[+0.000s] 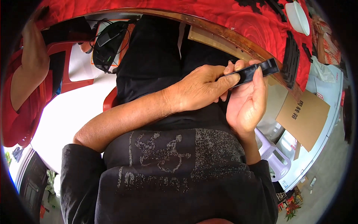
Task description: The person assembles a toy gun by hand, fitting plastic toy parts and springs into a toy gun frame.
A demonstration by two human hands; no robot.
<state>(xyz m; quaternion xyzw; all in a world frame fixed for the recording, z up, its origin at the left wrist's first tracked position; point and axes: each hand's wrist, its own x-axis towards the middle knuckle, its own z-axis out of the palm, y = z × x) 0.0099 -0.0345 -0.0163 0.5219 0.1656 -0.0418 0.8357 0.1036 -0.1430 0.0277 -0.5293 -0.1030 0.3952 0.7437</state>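
Above my lap, both hands grip one long, narrow black plastic piece (247, 75), which looks like a shallow channel or clip. My left hand (203, 87) reaches across my body, its thumb pressed on the near end of the piece. Cupped under it from the right, my right hand (248, 104) has its thumb along the side near the middle. The far end tilts up to the right, close to the table edge. Similar black strips (292, 61) lie piled on the red cloth at that edge. Fingers hide part of the held piece.
A table with a red patterned cloth (209, 13) curves across the front, with a white bowl (297, 18) at its right. Flattened cardboard (304, 115) and a lilac plastic stool (274, 155) are at right. Another person's arm (31, 67) and a black bag (110, 44) are at left.
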